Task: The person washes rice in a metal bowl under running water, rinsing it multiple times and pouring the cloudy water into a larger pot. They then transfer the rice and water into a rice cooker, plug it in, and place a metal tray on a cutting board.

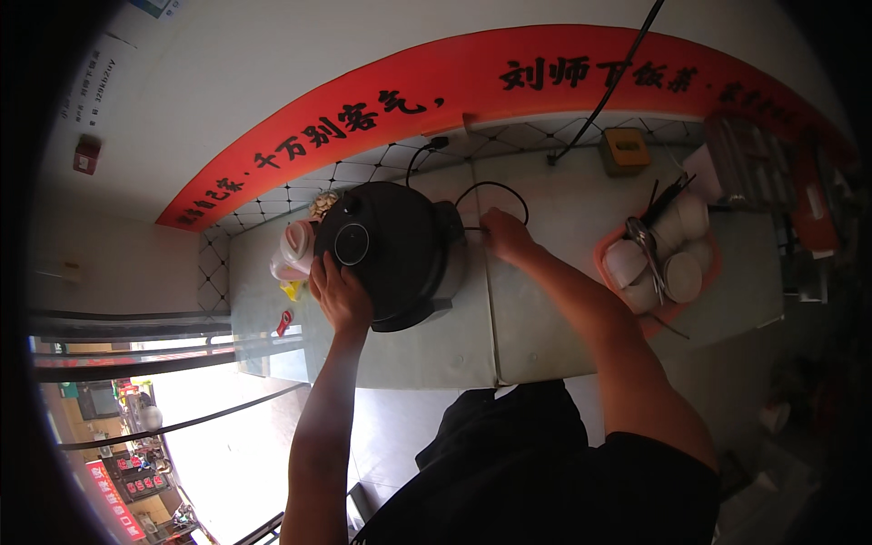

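Note:
A large black electric cooker [392,262] with a round dial or vent ring on its lid stands on the pale table. My left hand [339,293] lies against the near left side of its lid, fingers spread over the surface. To the cooker's right, my right hand [505,235] pinches a black power cord [526,204]. The cord loops behind that hand, and a short length of it points at the cooker's right side. Whether its end sits in the cooker is hard to tell. Behind the cooker, a plug [438,143] is at the wall.
Left of the cooker are a pink-and-white container [298,242], a yellow packet [291,291] and a red bottle opener-like item [284,323]. On the right, a pink basket [712,262] holds white bowls, ladles and chopsticks. A yellow tissue box [625,151] stands near the wall.

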{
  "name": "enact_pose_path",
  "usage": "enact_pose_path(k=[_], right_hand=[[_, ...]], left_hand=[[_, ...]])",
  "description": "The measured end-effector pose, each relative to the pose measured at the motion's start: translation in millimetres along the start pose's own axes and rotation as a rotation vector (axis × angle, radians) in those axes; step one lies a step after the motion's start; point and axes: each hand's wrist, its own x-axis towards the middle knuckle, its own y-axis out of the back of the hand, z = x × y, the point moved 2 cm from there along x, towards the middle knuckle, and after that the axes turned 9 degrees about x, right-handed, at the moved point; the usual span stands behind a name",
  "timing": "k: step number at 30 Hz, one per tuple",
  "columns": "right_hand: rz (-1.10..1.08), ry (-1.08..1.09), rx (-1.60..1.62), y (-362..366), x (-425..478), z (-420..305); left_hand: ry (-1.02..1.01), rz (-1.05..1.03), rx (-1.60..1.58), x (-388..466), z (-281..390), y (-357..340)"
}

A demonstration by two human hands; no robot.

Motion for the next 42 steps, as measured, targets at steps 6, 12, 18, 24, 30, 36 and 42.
enact_pose_path(k=[6,12,18,24,30,36,42], right_hand=[[0.657,0.040,0.526,46,14,27],[0.467,-0.966,1.192,18,55,127],[0.517,-0.671,0.284,-10,47,117],[0.087,-0.399,-0.286,15,17,61],[0.318,-0.300,-0.472,39,-57,-21],[0.099,-0.063,-0.034,29,-129,-95],[-0.319,-0.137,0.393,-3,-164,-132]], left_hand=[[-0.017,-0.032,0.017,3,9,3],[0.009,-0.045,0.029,3,3,3],[0.007,-0.041,0.017,1,0,0],[0.037,-0.026,-0.021,0,-1,-2],[0.034,0.041,-0.130,3,-9,-5],[0.096,0.097,-0.130,10,-8,-13],[0.017,0.163,-0.333,13,-22,-9]])
